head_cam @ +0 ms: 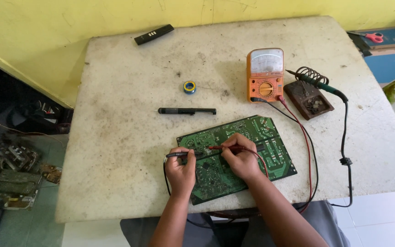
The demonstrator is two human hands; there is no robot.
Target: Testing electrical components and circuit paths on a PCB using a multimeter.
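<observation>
Count: one green circuit board [248, 151], one orange meter [265, 75], two test probes, one soldering iron [322, 84] on one brown stand [308, 99], one solder spool [189, 87], one black pen-shaped tool [187, 110], one remote control [154, 34], one pair of red-handled scissors [372, 36].
Left hand [180, 170]: closed around the black probe [179, 155], held level with its tip on the board.
Right hand [241, 158]: closed around the red probe [222, 147], tip pointing left onto the board.
Forearms: both rise from the lower edge, over the near side of the desk.
Board position: flat on the desk's near centre, turned at a slant, under both hands.
Leads: one red and one black run from the meter to the probes.
Surface: a pale, stained desk [129, 91].
Room: yellow wall [46, 27] behind; old electronic parts [10, 174] on the floor, left.
</observation>
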